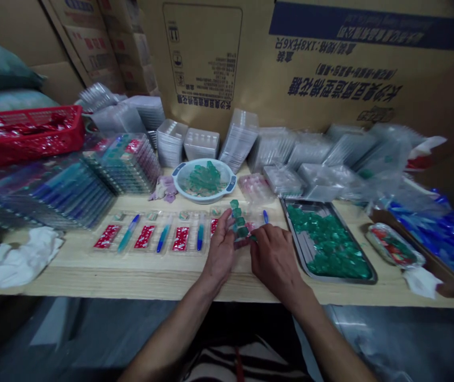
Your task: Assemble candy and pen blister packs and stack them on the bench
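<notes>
My left hand (221, 249) and my right hand (276, 260) meet at the middle of the wooden table (67, 270). Between them lies a clear plastic blister tray (240, 233) with a column of small green translucent pieces (237, 218). My left fingers grip its left side, and my right fingertips pinch a green piece at its lower end. To the left runs a row of blister trays (151, 233) with red cards and blue or teal sticks. A steel tray of green pieces (326, 241) lies right of my right hand.
A white bowl of green pieces (204, 180) stands behind my hands, among stacks of clear trays (200, 143). Filled trays (123, 164) are stacked at left beside a red basket (25, 132). A box of blue pieces (437, 233) sits at right, with cardboard cartons behind.
</notes>
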Motion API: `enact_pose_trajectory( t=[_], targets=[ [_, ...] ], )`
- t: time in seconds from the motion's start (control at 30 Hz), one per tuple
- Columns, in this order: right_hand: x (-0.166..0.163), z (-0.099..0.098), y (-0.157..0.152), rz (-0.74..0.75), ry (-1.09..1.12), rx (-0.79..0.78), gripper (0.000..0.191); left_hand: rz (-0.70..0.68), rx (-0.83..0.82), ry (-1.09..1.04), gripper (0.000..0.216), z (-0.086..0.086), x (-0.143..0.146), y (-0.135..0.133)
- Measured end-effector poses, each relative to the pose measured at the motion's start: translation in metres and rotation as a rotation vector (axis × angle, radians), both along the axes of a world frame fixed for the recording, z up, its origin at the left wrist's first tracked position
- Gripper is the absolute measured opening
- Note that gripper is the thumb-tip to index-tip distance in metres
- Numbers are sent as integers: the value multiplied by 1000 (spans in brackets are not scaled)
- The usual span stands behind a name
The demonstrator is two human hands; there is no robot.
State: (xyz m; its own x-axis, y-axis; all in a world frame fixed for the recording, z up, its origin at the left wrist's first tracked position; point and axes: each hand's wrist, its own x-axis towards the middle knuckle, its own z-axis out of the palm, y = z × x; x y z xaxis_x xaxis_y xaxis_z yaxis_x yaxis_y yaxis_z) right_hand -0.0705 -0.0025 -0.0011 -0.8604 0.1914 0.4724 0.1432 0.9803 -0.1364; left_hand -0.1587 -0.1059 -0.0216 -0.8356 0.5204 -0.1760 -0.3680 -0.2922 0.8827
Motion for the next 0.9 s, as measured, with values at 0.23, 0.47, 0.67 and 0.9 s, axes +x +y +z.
enact_pose_trajectory(
  t=[0.23, 0.47, 0.67, 0.9],
  targets=[
    [-1, -5, -14, 55, 80, -43, 20, 83, -33, 105, 56, 1, 6, 0],
    [1, -13, -11, 202, 219, -395, 29, 135, 7, 55, 57, 2, 8, 2],
    [0, -13, -1, 294, 194, -585, 26, 132, 8, -53, 58, 10, 11, 4],
    [4, -6, 6, 286, 139, -561, 33, 119, 64, -155, 63, 15, 8, 3]
  ],
)
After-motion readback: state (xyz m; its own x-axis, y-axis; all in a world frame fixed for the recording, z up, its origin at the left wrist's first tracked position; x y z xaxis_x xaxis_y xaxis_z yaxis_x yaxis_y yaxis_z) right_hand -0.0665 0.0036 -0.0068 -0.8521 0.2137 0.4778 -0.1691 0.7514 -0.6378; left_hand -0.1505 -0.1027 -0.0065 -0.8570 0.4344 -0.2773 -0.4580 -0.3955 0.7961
